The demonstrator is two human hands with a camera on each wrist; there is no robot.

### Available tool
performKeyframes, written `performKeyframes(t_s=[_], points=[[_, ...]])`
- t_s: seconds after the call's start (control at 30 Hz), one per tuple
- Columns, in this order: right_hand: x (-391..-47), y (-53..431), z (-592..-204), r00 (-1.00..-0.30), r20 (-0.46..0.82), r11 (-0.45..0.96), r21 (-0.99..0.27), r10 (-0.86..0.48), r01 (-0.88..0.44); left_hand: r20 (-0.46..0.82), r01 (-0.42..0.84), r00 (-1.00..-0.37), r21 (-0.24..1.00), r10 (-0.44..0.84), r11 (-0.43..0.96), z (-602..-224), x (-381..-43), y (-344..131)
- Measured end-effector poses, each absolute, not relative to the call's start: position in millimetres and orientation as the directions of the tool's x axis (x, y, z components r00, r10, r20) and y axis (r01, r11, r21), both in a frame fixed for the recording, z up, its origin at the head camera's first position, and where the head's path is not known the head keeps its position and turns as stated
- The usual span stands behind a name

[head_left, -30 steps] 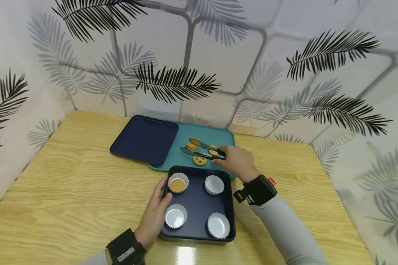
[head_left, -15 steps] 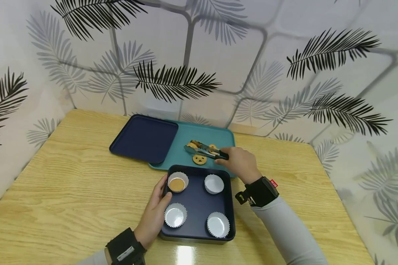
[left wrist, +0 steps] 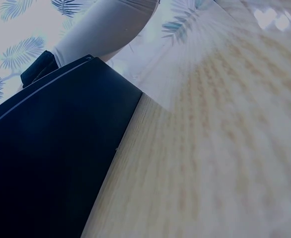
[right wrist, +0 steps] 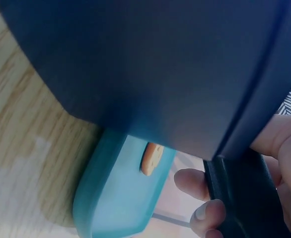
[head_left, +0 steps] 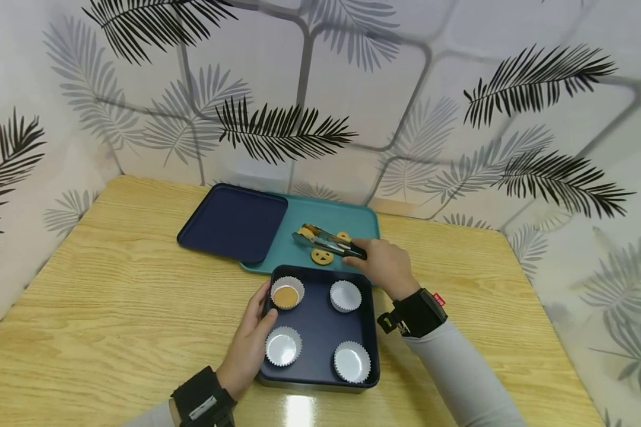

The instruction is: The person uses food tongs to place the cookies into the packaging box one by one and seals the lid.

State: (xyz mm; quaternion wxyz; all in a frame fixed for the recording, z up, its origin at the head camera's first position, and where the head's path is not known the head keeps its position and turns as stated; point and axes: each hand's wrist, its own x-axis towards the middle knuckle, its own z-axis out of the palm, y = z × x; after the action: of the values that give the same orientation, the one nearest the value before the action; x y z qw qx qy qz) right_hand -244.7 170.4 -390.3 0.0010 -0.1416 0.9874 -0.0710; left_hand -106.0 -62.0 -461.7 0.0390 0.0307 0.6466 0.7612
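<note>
In the head view my left hand (head_left: 248, 347) holds the left wall of a deep dark-blue square baking pan (head_left: 320, 332), thumb at the rim and fingers along the outside. White fluted cupcake liners (head_left: 352, 362) sit in its corners; the back-left one contains a flat golden-brown round (head_left: 285, 297). My right hand (head_left: 387, 267) grips a pair of tongs (head_left: 328, 246) by the black handles, over a teal tray (head_left: 347, 214). A cookie (head_left: 305, 232) lies between the tong tips. In the right wrist view, fingers (right wrist: 205, 213) wrap the black handle (right wrist: 245, 193).
A navy tray (head_left: 235, 222) overlaps the teal tray's left part. A face-patterned cookie (head_left: 322, 257) and another cookie (head_left: 343, 236) lie on the teal tray by the tongs. The wooden table (head_left: 112, 284) meets a leaf-patterned backdrop (head_left: 352, 89) behind.
The tongs drew slightly right with their tips closer together, then shifted back left and spread a little. The cookie at the tips moved slightly with them. My left hand and the pan stay put.
</note>
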Motion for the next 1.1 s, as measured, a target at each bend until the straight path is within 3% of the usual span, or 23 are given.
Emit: performKeyframes(t_s=[0.53, 0.83, 1.1], points=[[-231, 200, -389, -0.967, 0.059, 0.949, -0.188, -0.246, -0.253, -0.013, -0.026, -0.996, 0.989, 0.087, -0.145, -462, -103, -60], [-201, 216, -370, -0.949, 0.157, 0.932, -0.201, -0.272, -0.301, -0.007, -0.017, -0.997, 0.992, 0.082, -0.127, -463, -104, -61], [-169, 231, -350, -0.949, 0.16, 0.931, -0.209, -0.271, -0.301, 0.0, -0.009, -0.997, 0.993, 0.08, -0.114, -463, -105, -60]])
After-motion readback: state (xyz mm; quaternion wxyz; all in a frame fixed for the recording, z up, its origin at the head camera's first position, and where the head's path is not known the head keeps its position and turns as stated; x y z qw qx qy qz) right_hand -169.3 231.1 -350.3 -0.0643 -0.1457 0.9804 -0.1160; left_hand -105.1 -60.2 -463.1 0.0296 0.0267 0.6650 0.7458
